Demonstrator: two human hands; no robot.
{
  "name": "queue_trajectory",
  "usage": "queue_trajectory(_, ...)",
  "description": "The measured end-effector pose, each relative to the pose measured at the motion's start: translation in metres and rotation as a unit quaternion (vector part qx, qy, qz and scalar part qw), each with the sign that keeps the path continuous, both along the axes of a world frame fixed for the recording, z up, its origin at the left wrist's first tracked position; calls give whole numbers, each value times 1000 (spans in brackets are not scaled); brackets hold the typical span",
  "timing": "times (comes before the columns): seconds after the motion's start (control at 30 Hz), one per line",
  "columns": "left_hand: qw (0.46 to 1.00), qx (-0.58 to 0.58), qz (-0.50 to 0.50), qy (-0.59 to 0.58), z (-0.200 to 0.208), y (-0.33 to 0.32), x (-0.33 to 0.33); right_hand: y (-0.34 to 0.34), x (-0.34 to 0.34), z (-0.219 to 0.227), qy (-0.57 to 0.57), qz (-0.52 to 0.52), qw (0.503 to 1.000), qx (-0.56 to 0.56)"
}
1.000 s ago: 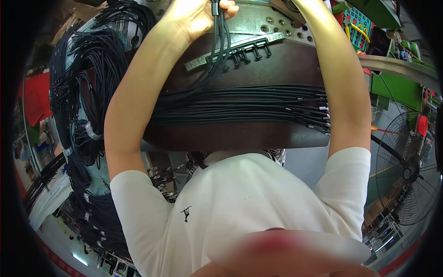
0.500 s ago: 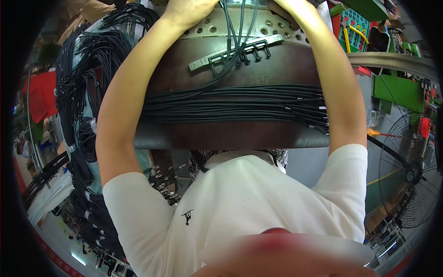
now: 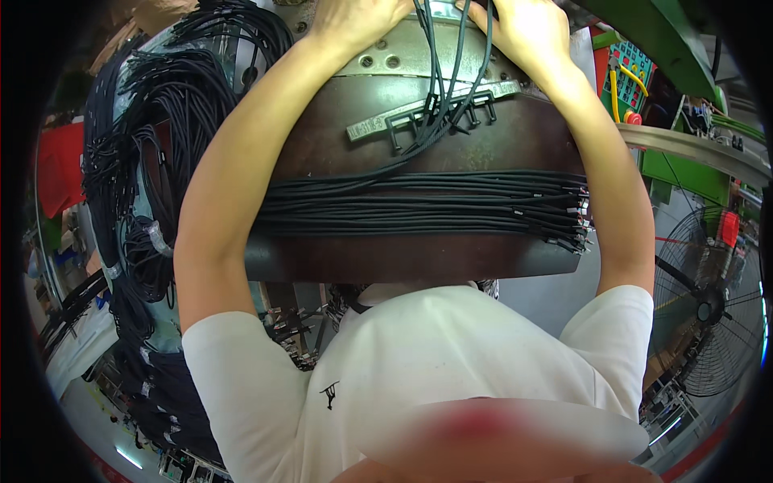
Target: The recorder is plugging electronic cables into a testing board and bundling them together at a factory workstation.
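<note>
My left hand (image 3: 364, 22) is at the metal plate on the far side of the bench. Its fingers curl in beside several black cables (image 3: 435, 56), but the top edge cuts off the tips and whatever they hold. Across from it, my right hand (image 3: 531, 30) pinches one of these cables between thumb and fingers. From the hands the cables run down over a grey metal bar with black clips (image 3: 431, 113), lying slanted on the brown bench top. They then bend left towards a bundle of straight black cables (image 3: 403, 205) lying crosswise nearer me.
More looped black cables (image 3: 173, 105) hang in a thick mass at the left. To the right are a green button panel (image 3: 632, 68) with yellow-handled pliers (image 3: 614, 87), a curved metal rail (image 3: 692, 149) and a caged fan (image 3: 708, 310). A green machine part (image 3: 652, 36) overhangs the far right.
The bench, bar and cables now appear lower in the picture. Both hands have shifted to the right in view, and more of the right hand shows, with its thumb beside a cable.
</note>
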State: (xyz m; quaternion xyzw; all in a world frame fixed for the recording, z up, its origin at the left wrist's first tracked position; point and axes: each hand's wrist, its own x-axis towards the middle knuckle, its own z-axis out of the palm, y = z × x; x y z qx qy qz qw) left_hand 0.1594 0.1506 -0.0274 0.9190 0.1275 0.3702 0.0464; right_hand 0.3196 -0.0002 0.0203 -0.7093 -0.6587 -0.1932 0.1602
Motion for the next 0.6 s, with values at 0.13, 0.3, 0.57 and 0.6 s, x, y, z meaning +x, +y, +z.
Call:
queue_trajectory(0.13,994,-106,31,23,20,-9,-7,-5,5,-7,61,-14,998,-6)
queue_trajectory(0.3,979,-191,38,-67,15,-10,-8,-4,16,-14,258,-50,965,14)
queue_trajectory(0.57,988,-113,73,81,38,-20,-4,-9,27,-14,291,-102,944,-113)
queue_trajectory(0.6,963,-116,81,230,44,-22,-12,-18,26,-12,264,-67,960,-68)
